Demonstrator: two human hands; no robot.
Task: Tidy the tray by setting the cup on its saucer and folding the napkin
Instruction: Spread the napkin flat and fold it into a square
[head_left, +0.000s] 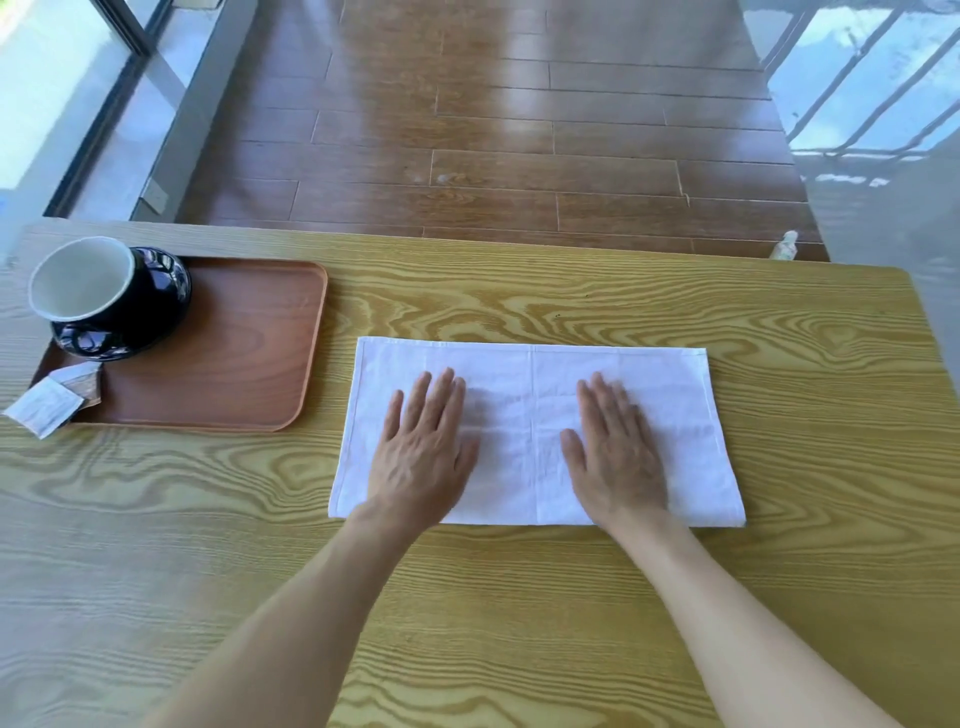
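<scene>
On the grained wooden table (519, 597), my left hand (423, 452) and right hand (615, 452) press flat, fingers straight, on the white cloth napkin (524, 374).

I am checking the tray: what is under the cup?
The cup sits on a dark saucer on the tray. The cup covers the saucer's middle.

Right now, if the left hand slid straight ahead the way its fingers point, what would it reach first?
The left hand lies flat on the white cloth napkin, fingers pointing away from the person. Going straight on, it would cross the napkin's far edge, then bare yellow wood-grain table. Nothing else appears in that line.
</scene>
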